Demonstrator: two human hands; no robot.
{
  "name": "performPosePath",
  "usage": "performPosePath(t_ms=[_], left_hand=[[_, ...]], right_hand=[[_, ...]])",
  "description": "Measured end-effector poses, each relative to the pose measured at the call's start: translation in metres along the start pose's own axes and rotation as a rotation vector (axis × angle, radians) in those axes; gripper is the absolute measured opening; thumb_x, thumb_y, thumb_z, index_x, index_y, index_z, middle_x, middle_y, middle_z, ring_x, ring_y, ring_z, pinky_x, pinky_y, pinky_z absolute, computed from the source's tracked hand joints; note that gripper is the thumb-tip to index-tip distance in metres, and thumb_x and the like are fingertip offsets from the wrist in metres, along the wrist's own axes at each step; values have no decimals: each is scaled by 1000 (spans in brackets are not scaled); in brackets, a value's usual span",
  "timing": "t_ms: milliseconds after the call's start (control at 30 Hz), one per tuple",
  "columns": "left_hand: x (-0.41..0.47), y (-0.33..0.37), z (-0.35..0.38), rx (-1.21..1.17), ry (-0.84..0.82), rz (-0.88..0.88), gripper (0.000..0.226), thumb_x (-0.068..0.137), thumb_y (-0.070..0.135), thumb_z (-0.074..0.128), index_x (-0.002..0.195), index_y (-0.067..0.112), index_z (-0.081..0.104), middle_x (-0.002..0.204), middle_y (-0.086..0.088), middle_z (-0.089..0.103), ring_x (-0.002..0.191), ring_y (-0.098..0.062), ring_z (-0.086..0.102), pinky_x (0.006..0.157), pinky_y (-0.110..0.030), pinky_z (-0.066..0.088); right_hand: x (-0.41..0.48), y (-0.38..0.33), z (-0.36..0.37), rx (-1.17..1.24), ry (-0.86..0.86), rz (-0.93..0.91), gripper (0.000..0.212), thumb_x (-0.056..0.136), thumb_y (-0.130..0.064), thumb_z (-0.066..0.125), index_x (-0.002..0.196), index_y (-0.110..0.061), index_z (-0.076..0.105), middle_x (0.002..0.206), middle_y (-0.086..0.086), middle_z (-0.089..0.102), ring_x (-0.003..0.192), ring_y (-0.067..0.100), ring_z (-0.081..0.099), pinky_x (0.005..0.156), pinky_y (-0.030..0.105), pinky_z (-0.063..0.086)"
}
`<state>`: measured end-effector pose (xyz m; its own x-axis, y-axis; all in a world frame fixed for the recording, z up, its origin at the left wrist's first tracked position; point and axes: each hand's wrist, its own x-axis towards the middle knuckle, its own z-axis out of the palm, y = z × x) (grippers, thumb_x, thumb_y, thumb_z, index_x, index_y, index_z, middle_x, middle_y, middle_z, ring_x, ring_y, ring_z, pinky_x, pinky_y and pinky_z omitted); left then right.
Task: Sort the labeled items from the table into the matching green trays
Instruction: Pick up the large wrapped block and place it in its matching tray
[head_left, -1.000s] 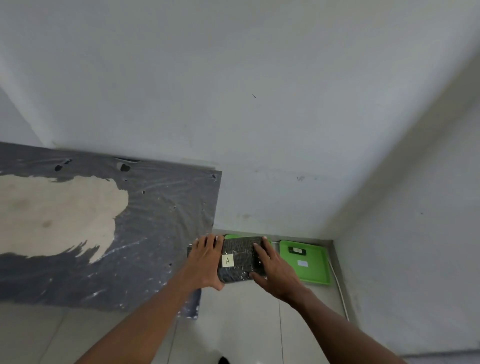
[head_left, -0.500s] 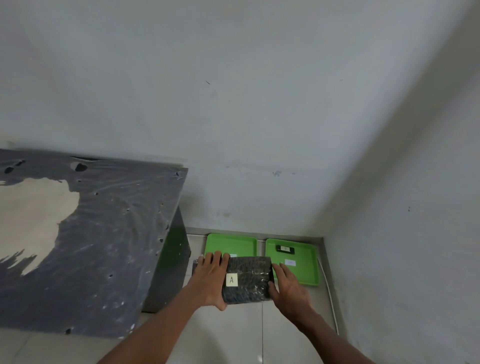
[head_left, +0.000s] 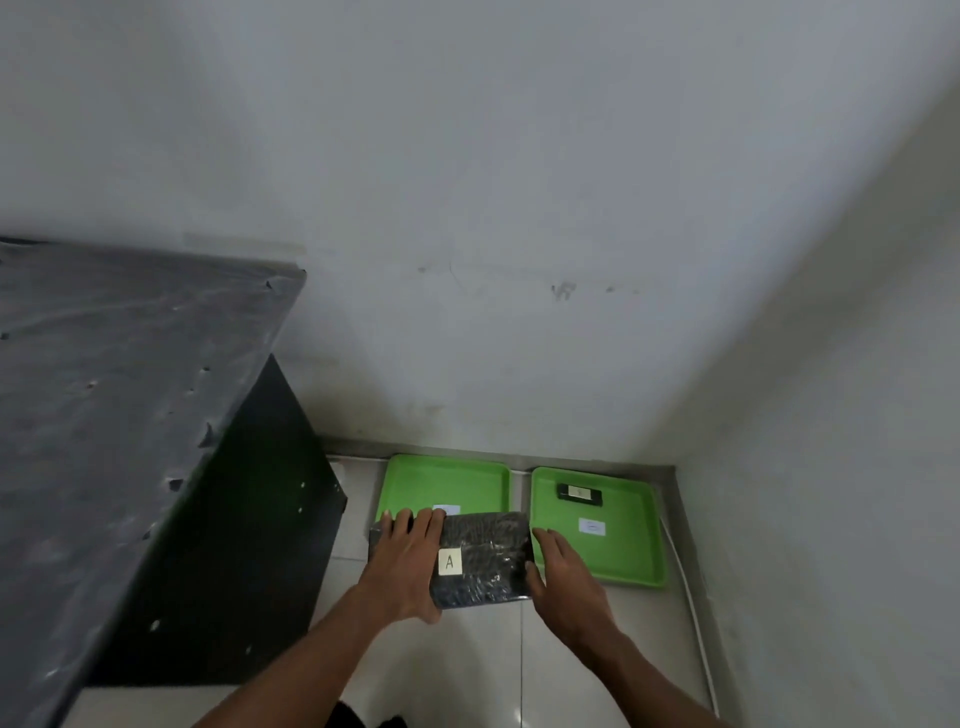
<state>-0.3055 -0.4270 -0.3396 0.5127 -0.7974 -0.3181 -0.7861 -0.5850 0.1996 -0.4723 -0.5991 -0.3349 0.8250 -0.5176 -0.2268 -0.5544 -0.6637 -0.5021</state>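
Both hands grip a flat black packet (head_left: 483, 558) labelled A, left hand (head_left: 408, 566) across its left end, right hand (head_left: 563, 571) at its right edge, over the left green tray's (head_left: 441, 480) near edge.

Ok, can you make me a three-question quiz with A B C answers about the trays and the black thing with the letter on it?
1. Where is the small black item?
A. in the right green tray
B. on the table
C. in a hand

2. How many green trays are on the floor?
A. one
B. two
C. four

3. How is the black wrapped package being held?
A. lying alone on the floor
B. between both hands
C. by the right hand only

Answers:
1 A, it lies near the far edge of the right green tray.
2 B, the left green tray and the right one sit side by side.
3 B, the left hand and the right hand grip its two sides, its label reading A.
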Motion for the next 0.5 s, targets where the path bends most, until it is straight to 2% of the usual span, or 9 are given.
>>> performPosePath(t_ms=[267,367,500], left_hand=[[126,-66,157,75,59,-15,126,55,57,80,153,8,17,145,-7,38,128,-30,39,119,-56,21],[163,-82,200,128,78,-18,128,54,54,83,153,7,17,146,-8,38,129,-32,39,119,-58,21],[192,-93,231,130,80,-75,130,56,52,85,155,9,12,152,-7,31,138,-32,31,115,-71,18]], right_hand=[[113,87,153,1,72,-21,43,99,-29,46,139,-16,38,140,7,49,123,25,52,93,43,51],[141,116,200,4,93,-38,45,99,-29,46,141,-15,37,143,8,47,126,25,50,95,42,50],[164,139,236,12,65,-53,40,98,-25,47,137,-15,42,139,8,52,123,26,53,94,41,51]])
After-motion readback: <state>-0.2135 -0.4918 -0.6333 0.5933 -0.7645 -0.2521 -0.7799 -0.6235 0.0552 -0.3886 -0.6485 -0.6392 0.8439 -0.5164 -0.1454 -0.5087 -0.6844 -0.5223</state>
